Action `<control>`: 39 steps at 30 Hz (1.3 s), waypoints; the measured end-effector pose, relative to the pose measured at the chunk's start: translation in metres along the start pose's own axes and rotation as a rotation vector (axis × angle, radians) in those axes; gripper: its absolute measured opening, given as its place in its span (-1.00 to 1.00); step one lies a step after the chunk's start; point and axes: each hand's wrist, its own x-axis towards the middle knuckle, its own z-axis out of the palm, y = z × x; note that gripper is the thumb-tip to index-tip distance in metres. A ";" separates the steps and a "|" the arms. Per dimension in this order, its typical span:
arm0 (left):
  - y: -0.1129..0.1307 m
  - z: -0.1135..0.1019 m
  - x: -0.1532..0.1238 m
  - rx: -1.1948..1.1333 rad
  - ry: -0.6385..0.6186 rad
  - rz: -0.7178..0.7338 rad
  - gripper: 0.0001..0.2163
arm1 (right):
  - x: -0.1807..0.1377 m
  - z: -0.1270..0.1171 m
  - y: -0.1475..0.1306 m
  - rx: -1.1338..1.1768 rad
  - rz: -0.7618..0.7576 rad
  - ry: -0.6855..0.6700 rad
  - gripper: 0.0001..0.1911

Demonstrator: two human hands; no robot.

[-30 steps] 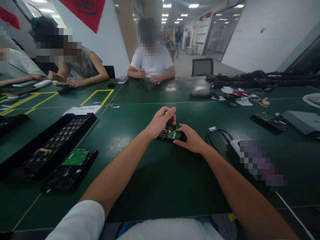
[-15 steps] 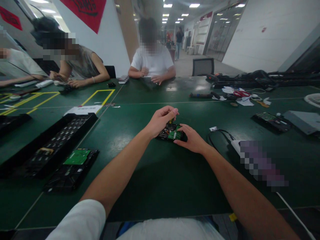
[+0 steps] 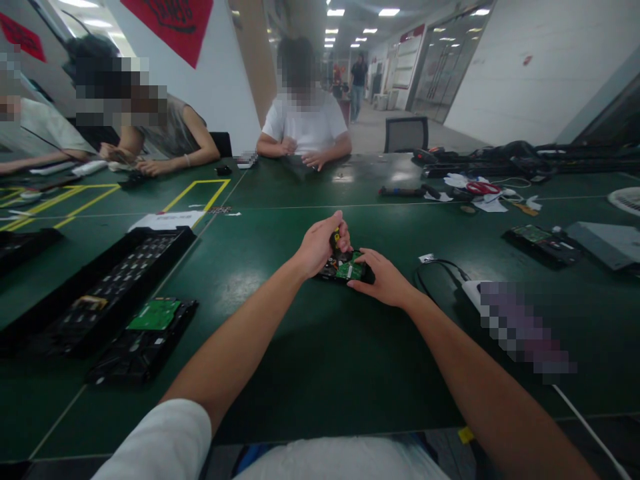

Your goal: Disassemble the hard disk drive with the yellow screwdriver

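the left hand (image 3: 320,245) was curled closed around a yellow-and-black handle (image 3: 335,239), held above a black unit (image 3: 327,272); the tool's lower end was hidden, so whether it touched the unit could not be told. the right hand (image 3: 384,279) was partly open, its thumb at the unit's near edge and its fingers over a green board (image 3: 351,269), gripping the right end. the unit lay flat on the bench (image 3: 325,367), in the middle of the scene.

the work on this unit looked to be partway along: the board and some loose-looking wiring were exposed, with the board in its frame. how many fastenings were done or left was too small to tell. a similar unit (image 3: 133,350) with a green board lay at near left, and another (image 3: 543,245) at far right; both were out of the hands, and whether either was finished could not be judged.

on the left, a long black tray (image 3: 30,313) stood beside the near-left unit. rows of small pale patches showed inside, perhaps parts or openings, with a tan piece (image 3: 90,302) toward its near end. white paper (image 3: 167,219) lay by its far end. part of a second black tray (image 3: 30,247) showed at far left, its contents unclear.
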 end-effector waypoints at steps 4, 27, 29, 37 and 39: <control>0.000 0.002 -0.001 0.101 0.025 0.027 -0.52 | 0.001 0.001 0.002 0.004 -0.024 -0.001 -0.47; 0.011 0.003 -0.006 0.162 -0.069 0.003 -0.58 | 0.001 0.000 0.002 -0.006 -0.018 -0.003 -0.49; 0.011 0.004 -0.006 0.156 -0.050 0.009 -0.56 | 0.001 0.001 0.002 -0.007 -0.021 -0.006 -0.49; 0.008 0.003 -0.006 0.179 -0.032 0.035 -0.61 | 0.002 0.000 0.001 0.006 -0.033 0.004 -0.47; 0.006 0.003 -0.006 0.140 -0.016 0.043 -0.63 | 0.001 0.000 0.001 0.013 -0.027 0.009 -0.48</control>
